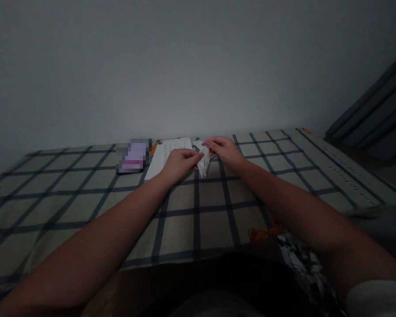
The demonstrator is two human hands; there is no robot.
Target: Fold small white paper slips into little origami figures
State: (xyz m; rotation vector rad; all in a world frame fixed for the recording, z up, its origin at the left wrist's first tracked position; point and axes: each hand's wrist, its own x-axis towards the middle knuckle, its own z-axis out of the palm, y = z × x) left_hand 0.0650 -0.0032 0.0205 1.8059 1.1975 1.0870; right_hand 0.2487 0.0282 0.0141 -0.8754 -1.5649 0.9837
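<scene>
Between my two hands is a small piece of folded white paper [203, 163], raised over the checked cloth. My left hand [182, 164] pinches its left side between thumb and fingers. From the right, my right hand [225, 151] grips the upper part with its fingertips. The paper comes to a point at the bottom; its exact folded shape is too small and dim to make out. Beside my left hand lies a white sheet or booklet [156, 162] with lines of print, partly covered by that hand.
A phone [133, 156] with a lit, blurred screen lies left of the printed sheet. The checked cloth [181, 220] covers the table up to a plain wall [198, 70]. A grey curtain [376, 101] hangs at the right. Crumpled black-and-white material [303, 264] lies below the front edge.
</scene>
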